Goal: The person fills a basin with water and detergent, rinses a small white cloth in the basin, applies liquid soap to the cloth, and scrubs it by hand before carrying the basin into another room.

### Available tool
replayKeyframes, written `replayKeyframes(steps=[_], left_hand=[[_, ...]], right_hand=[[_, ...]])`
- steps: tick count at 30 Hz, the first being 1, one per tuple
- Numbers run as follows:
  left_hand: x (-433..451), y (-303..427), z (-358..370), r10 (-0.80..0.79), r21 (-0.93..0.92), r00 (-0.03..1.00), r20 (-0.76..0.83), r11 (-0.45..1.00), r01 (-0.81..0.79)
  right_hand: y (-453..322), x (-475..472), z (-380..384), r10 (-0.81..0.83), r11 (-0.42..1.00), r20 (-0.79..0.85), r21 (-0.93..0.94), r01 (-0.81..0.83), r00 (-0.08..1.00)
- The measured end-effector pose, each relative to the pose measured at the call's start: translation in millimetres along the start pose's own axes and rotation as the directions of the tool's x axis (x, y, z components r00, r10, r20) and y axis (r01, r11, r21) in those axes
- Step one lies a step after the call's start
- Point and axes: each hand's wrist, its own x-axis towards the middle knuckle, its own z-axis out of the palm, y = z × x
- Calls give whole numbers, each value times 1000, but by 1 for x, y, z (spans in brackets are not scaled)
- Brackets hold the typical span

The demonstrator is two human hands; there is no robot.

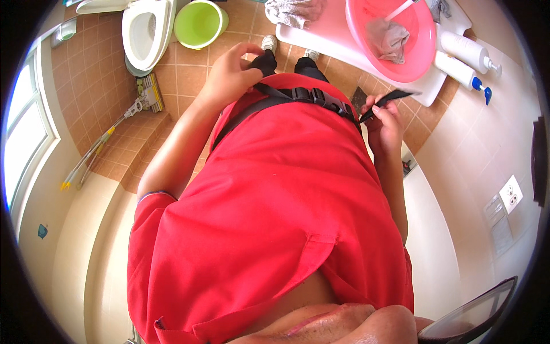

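A black webbing belt (253, 107) with a plastic side-release buckle (320, 98) goes around the waist over a red shirt (275, 180). My left hand (234, 73) is at the picture's left of the buckle, its thumb and fingers at a black strap; whether they pinch it is hard to see. On the other side, my right hand (385, 118) holds a black strap end (393, 96) between thumb and fingers, and the strap's tip sticks out to the right. The buckle lies between both hands and looks fastened.
A pink basin (425, 64) holding a wet grey cloth (389, 41) rests on a white counter (429, 96), beside two pump bottles (462, 71). A green bucket (197, 26), a toilet (144, 36) and a mop (148, 96) stand at the upper left. A tiled step (129, 137) is below them.
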Motion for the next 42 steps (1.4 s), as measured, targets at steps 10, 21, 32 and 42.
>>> replayKeyframes(steps=[10, 21, 32, 42], left_hand=[[-9, -3, -28, 192, 223, 970, -150, 962, -156], [-6, -4, -17, 150, 480, 971, 188, 848, -224], [23, -44, -34, 175, 519, 984, -15, 843, -142], [52, -284, -84, -473, 131, 879, -53, 870, 476]], right_hand=[[8, -7, -24, 112, 972, -62, -199, -122, 992], [69, 23, -88, 132, 638, -119, -750, -176, 984], [176, 5, -243, 373, 852, -557, -112, -512, 742], [169, 18, -194, 213, 873, -345, -352, -336, 914]])
